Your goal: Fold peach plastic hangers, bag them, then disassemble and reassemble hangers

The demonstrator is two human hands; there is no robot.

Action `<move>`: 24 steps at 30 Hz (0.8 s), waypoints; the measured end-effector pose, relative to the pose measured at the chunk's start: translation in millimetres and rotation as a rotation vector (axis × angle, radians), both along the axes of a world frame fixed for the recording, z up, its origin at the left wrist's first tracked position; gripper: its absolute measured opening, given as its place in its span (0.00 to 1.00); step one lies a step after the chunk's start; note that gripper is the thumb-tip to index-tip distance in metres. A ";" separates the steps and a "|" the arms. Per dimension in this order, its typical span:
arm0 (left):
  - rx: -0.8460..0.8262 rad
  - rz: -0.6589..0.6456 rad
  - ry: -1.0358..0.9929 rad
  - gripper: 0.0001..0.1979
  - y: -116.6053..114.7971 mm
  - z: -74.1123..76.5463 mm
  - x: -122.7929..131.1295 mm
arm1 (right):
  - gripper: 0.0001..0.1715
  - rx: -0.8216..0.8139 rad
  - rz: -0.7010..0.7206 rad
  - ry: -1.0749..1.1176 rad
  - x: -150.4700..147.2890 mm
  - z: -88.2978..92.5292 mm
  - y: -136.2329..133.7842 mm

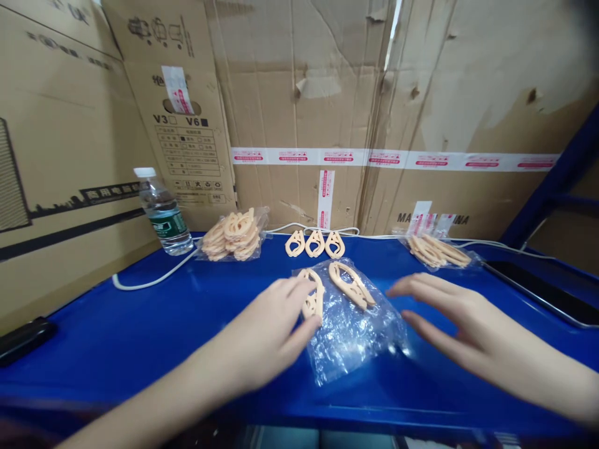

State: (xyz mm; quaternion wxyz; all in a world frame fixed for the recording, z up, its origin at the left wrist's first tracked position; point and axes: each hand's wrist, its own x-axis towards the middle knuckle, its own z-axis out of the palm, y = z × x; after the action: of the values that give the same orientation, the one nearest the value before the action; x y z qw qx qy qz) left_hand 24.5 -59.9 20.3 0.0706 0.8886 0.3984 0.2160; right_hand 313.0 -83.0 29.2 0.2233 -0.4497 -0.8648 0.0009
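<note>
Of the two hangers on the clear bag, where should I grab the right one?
Probably pinch the hanger by its tapered lower-right end, coming from the right: it lies slanted on the bag, and that narrow end faces the open right hand.

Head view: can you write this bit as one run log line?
left hand: touching beige folding hanger | right hand: open, beside clear plastic bag | behind bag: three more hangers in a row

One beige looped piece (352, 289) lies slanted on a crinkled clear bag (346, 343), another piece (320, 295) beside it.
</note>
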 end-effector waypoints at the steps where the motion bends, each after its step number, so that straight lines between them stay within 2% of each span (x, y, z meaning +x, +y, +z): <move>1: -0.011 0.026 -0.010 0.23 -11.8 -5.8 4.0 | 0.23 -0.029 0.014 -0.009 2.3 -3.3 14.5; 4: -0.046 0.134 -0.088 0.33 -35.8 -27.5 16.7 | 0.31 -0.120 0.102 -0.033 -0.1 -20.7 50.9; 7: -0.145 0.129 -0.139 0.40 -41.8 -41.9 24.7 | 0.32 -0.199 0.233 -0.099 -10.9 -34.6 65.7; 11: -0.240 0.068 -0.112 0.48 -35.1 -43.3 23.0 | 0.33 -0.226 0.228 -0.172 -25.2 -36.3 56.4; 16: -0.237 -0.003 -0.137 0.41 -27.5 -38.9 12.7 | 0.36 -0.201 0.146 -0.213 -31.5 -31.2 29.8; 19: -0.218 -0.036 -0.176 0.41 -29.7 -38.9 7.1 | 0.34 -0.124 0.157 -0.238 -28.6 -22.3 30.7; 21: -0.193 -0.039 -0.219 0.41 -34.0 -40.1 5.2 | 0.31 -0.014 0.157 -0.207 -26.7 -13.1 49.6; 24: -0.154 -0.009 -0.303 0.39 -42.5 -43.6 7.5 | 0.25 0.153 0.147 -0.193 -28.4 -3.4 105.5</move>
State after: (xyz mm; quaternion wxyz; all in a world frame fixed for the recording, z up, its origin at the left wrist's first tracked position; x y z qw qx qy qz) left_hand 31.9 -102.5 -23.2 0.1988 0.8396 0.3947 0.3159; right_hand 284.5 22.5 25.8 0.1719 -0.3650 -0.9104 -0.0920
